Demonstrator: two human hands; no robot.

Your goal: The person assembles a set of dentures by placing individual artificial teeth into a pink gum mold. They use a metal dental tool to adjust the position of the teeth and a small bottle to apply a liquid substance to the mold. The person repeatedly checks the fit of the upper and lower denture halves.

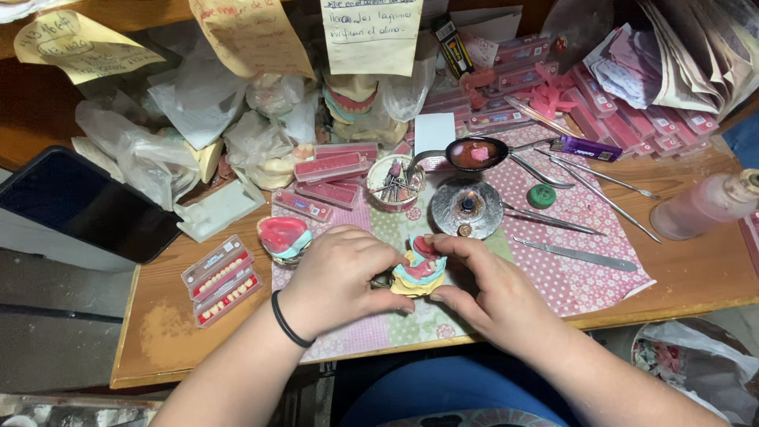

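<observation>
Both hands, left [336, 277] and right [490, 289], grip clamped on a dental cast [419, 271], long axis crosswise, near the counter [696, 277] edge.

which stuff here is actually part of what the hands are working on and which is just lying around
In hand:
- dental cast with pink wax, held between left hand and right hand

Lying about:
- second wax cast
- tooth cards
- small burner
- spoon of pink wax
- metal instruments
- purple lighter
- black tablet
- plastic bottle
</observation>
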